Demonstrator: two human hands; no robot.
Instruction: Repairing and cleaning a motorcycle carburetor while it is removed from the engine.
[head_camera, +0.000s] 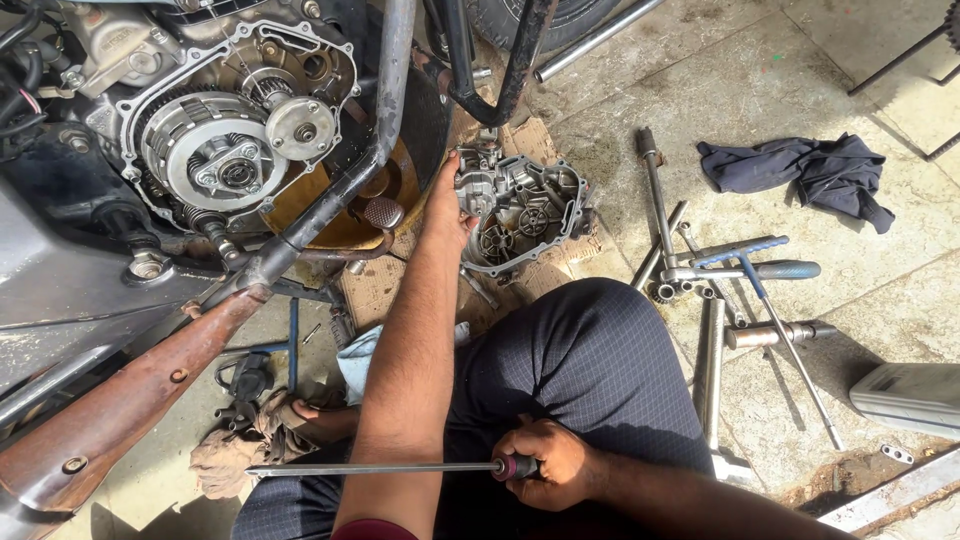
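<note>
While my left forearm hid part of the cardboard, I had my left hand (447, 212) gripping the engine cover (522, 212) by its near edge, just beside the motorcycle's exposed clutch (218, 158). My right hand (548, 463), well back from the cover, was clenched on a long screwdriver (385, 468) lying across my lap.

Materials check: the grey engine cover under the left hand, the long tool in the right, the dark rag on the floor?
Grey ribbed engine cover: looks like cast aluminium, matte, oily. Long thin screwdriver: bright steel shaft, maroon handle probably plastic. Dark blue rag: soft crumpled woven cloth.
</note>
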